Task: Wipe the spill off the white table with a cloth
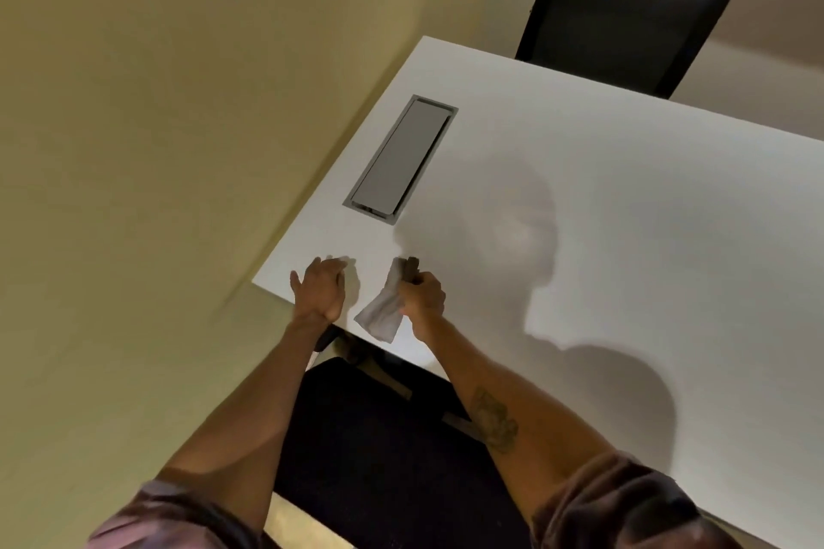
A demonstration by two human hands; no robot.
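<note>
The white table (602,201) fills the right half of the head view. My right hand (423,292) is closed on a white cloth (381,312) near the table's near-left corner; the cloth hangs down-left from my fist, and a small dark patch shows at its upper end by my fingertips. My left hand (319,288) rests flat on the table's corner edge, fingers apart, holding nothing, a short gap left of the cloth. I cannot make out a spill on the surface.
A grey rectangular cable hatch (399,158) is set into the table beyond my hands. One black chair (624,9) stands at the far side, another black chair seat (383,450) is below me. A yellow wall runs along the left. My shadow falls across the tabletop.
</note>
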